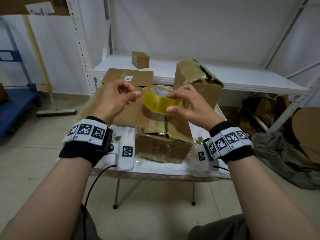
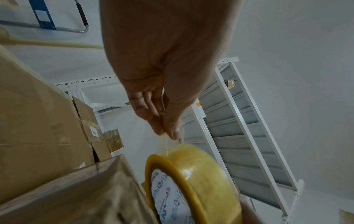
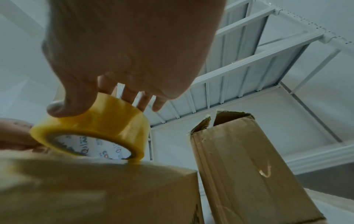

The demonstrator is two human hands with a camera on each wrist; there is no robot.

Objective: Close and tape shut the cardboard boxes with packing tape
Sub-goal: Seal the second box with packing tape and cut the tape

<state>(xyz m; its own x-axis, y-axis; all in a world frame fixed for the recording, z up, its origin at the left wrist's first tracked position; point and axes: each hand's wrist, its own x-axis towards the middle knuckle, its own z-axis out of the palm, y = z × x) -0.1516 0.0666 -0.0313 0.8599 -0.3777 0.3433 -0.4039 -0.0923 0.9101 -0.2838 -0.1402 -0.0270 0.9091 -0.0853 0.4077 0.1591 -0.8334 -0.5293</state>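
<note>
A yellow roll of clear packing tape (image 1: pixel 161 99) (image 2: pixel 193 183) (image 3: pixel 91 131) is held just above a worn cardboard box (image 1: pixel 161 135) (image 3: pixel 95 189) on the small table. My right hand (image 1: pixel 183 103) (image 3: pixel 80 103) grips the roll, thumb on its near side and fingers over the top. My left hand (image 1: pixel 121 96) (image 2: pixel 168 133) pinches the thin free end of the tape between thumb and fingertips, a short way left of the roll. The box's top flaps are folded down, with old tape on them.
A taller torn box (image 1: pixel 197 82) (image 3: pixel 249 166) stands behind on the right. Flat cardboard (image 1: pixel 128 77) and a small taped box (image 1: pixel 140 59) lie on the white shelf (image 1: pixel 242 80). A blue cart (image 1: pixel 15 104) is at left, cardboard scraps (image 1: pixel 297 135) at right.
</note>
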